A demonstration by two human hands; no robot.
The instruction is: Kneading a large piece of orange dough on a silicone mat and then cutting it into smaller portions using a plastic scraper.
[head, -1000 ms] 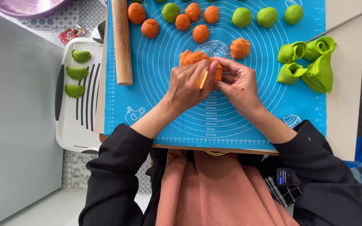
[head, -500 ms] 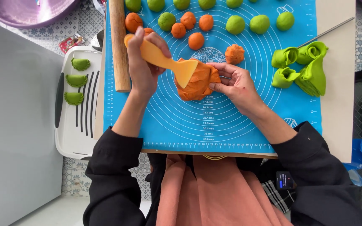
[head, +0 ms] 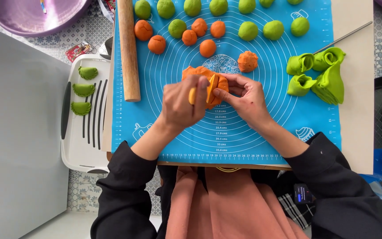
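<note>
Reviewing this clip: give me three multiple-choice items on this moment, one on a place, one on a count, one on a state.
1. Where does the wooden rolling pin lie?
A. along the blue mat's left edge
B. on the white tray
C. in the purple bowl

2. How many green folded dumplings sit on the white tray?
A. one
B. three
C. five

3. What is the left hand doing?
A. resting flat
B. pressing a yellow scraper into the orange dough lump
C. lifting a green ball

Answers: 1 A, the pin lies lengthwise on the mat's left side. 2 B, three lie in a column. 3 B, the blade stands in the lump, which the right hand steadies.
</note>
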